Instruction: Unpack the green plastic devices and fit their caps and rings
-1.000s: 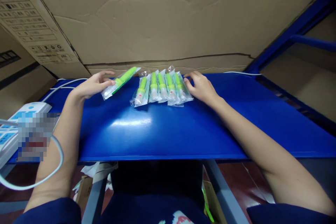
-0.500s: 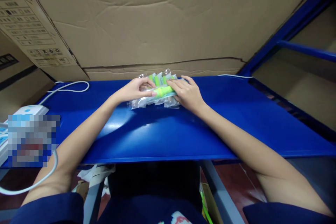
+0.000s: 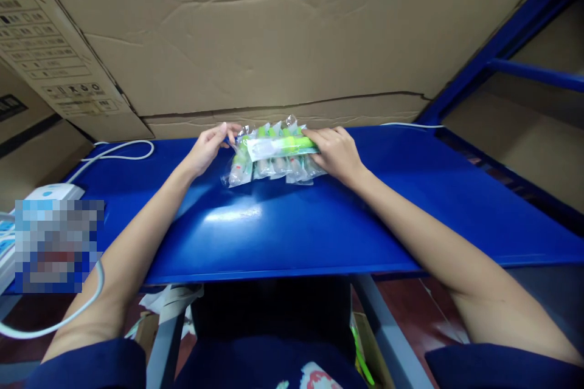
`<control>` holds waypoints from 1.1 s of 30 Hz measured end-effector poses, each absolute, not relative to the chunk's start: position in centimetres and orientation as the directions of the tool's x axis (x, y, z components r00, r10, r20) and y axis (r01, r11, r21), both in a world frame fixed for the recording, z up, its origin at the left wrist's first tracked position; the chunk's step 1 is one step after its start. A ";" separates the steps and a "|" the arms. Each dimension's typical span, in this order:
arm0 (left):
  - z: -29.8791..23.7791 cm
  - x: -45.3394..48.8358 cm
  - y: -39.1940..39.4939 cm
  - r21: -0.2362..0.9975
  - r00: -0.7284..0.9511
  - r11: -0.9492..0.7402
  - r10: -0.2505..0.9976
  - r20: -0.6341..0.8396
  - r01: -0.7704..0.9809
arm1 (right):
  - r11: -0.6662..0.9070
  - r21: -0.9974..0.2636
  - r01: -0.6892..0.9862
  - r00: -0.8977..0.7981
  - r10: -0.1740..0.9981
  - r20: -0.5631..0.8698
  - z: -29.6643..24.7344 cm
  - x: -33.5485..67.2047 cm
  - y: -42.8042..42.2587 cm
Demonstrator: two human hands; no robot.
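Several bright green and clear items in small clear packets lie side by side inside or on a larger clear plastic bag (image 3: 232,177). One wrapped green-and-white stick-shaped item (image 3: 280,146) lies crosswise over them. My right hand (image 3: 338,153) is closed around its right end, fingers on top. At the left side, my left hand (image 3: 208,147) has its fingers curled at the edge of the clear plastic and appears to pinch it. What exactly the items are is hard to tell through the wrapping.
A blue table (image 3: 292,237) carries the packets. Cardboard (image 3: 283,48) stands behind it, with a blue metal frame (image 3: 502,42) at the right. On the left lie a white power strip (image 3: 50,193) and a white cable (image 3: 148,149); part of that area is blurred.
My left hand has moved left, off the crosswise packet to the edge of the plastic. My right hand has shifted slightly right, and the crosswise packet shows more fully.
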State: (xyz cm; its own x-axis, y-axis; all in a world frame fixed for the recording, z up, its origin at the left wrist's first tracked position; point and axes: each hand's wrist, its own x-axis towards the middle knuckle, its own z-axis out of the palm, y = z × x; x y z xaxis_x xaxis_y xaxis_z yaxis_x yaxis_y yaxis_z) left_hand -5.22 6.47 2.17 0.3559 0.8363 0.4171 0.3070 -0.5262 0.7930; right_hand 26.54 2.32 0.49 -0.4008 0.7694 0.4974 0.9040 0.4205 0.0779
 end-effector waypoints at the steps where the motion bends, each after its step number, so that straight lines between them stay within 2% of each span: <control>1: 2.2 -5.4 6.3 0.790 0.369 -0.516 0.842 0.395 0.331 | 0.425 0.081 0.901 -0.405 0.762 0.504 0.5 26.6 2.3; 3: 2.4 -5.5 5.7 0.745 0.412 -0.537 0.829 0.379 0.395 | 0.432 0.092 0.897 -0.414 0.751 0.514 0.5 26.5 2.2; 6: 3.0 -5.2 4.6 0.597 0.499 -0.629 0.771 0.396 0.498 | 0.431 0.101 0.897 -0.416 0.740 0.529 0.4 26.3 2.0; 9: 3.3 -5.0 4.0 0.514 0.566 -0.678 0.730 0.383 0.526 | 0.428 0.107 0.897 -0.415 0.737 0.534 0.3 26.0 1.8; 14: 2.9 -5.1 3.9 0.540 0.617 -0.673 0.719 0.320 0.504 | 0.434 0.112 0.894 -0.428 0.750 0.504 0.3 25.7 1.6; 22: 3.0 -4.5 3.9 0.611 0.535 -0.678 0.721 0.441 0.409 | 0.411 0.097 0.906 -0.404 0.777 0.482 0.0 25.9 1.9; 25: 3.4 -5.4 4.9 0.684 0.394 -0.625 0.776 0.493 0.375 | 0.343 0.051 0.938 -0.328 0.830 0.451 0.5 26.2 2.2; 28: 3.7 -7.4 6.7 0.843 0.101 -0.521 0.853 0.512 0.136 | 0.206 -0.022 0.978 -0.180 0.898 0.402 1.4 27.3 2.5; 30: 3.8 -9.0 8.0 0.907 -0.044 -0.403 0.915 0.401 -0.122 | 0.079 -0.053 0.995 -0.056 0.934 0.353 2.0 28.6 2.8; 31: 3.8 -9.8 8.6 0.899 -0.115 -0.351 0.936 0.332 -0.260 | 0.011 -0.054 0.998 0.007 0.948 0.318 2.2 29.4 2.9; 33: 3.7 -11.5 9.6 0.824 -0.327 -0.348 0.921 0.212 -0.447 | -0.088 -0.037 0.995 0.094 0.966 0.243 2.6 31.0 3.3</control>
